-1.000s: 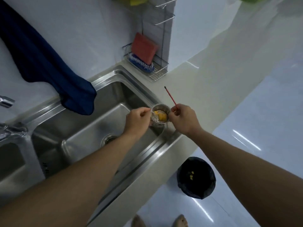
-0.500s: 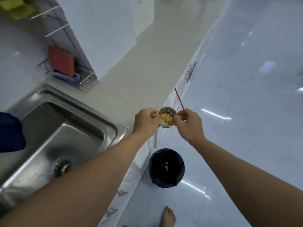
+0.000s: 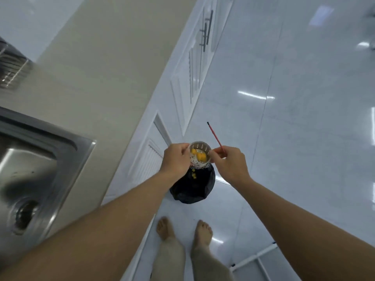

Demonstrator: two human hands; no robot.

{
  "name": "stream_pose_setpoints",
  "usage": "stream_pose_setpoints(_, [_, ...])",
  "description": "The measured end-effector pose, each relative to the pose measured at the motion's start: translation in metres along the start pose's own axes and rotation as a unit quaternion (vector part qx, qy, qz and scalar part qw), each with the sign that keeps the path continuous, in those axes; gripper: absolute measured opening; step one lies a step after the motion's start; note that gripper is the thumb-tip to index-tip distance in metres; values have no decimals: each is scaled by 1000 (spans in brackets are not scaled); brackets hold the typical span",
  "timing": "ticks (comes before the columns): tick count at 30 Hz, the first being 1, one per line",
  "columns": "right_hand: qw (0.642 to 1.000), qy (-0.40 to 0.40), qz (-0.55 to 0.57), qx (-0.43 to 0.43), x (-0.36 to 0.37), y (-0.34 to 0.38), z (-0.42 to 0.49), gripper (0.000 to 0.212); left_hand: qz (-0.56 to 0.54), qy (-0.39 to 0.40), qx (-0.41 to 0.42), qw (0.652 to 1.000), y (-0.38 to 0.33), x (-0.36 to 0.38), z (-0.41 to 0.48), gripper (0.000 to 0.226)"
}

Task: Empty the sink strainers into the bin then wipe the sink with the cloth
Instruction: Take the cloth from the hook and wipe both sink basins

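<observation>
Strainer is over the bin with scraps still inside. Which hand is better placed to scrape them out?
Right. The right hand already holds the red stick beside the strainer, while the left hand grips the rim, steadying it above the bin.

Sink strainer held over the bin with both hands

The left hand (image 3: 175, 159) and right hand (image 3: 229, 162) pinch opposite sides of the rim of a small perforated steel strainer (image 3: 199, 154), upright, with yellow-orange food scraps (image 3: 199, 156) inside. The right hand also grips a thin red stick (image 3: 216, 136) angled up and away. Directly below in the view stands a black-lined bin (image 3: 194, 186) on the glossy white floor (image 3: 304, 118), with a few yellow bits in it. The steel sink (image 3: 40, 159) and beige counter (image 3: 101, 67) lie to the left; two bare feet (image 3: 183, 230) stand just in front of the bin.
</observation>
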State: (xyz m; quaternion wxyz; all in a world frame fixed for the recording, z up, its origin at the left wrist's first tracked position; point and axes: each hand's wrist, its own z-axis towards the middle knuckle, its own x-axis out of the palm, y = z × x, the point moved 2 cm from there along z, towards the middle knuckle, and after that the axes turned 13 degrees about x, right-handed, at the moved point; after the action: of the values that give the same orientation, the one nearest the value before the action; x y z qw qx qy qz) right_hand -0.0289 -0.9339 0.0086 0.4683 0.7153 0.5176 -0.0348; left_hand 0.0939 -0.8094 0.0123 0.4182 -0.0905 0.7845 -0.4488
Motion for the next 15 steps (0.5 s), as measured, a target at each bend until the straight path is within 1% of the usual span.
stream_pose_setpoints(2, [1000, 12, -6, 28, 11, -24, 6, 19, 32, 30, 5, 999, 20, 18, 1, 26])
stream_pose_setpoints(5, [997, 43, -30, 59, 29, -55, 15, 19, 52, 66, -17, 996, 51, 41, 1, 27])
stream_pose_setpoints(9, [991, 69, -94, 65, 51, -83, 28, 25, 100, 127, -40, 986, 90, 65, 4, 26])
stream_pose_setpoints(10, [988, 76, -116, 63, 56, -89, 31, 31, 106, 136, -49, 984, 99, 70, 6, 26])
stream_pose_setpoints(13, [973, 114, -190, 68, 69, -101, 38, 65, 128, 157, -69, 977, 121, 79, 10, 26])
stream_pose_setpoints(14, [967, 128, -207, 79, 72, -104, 41, 72, 133, 163, -72, 975, 126, 81, 11, 26])
stream_pose_setpoints(15, [961, 140, -221, 89, 74, -107, 44, 74, 136, 168, -75, 974, 131, 83, 12, 26])
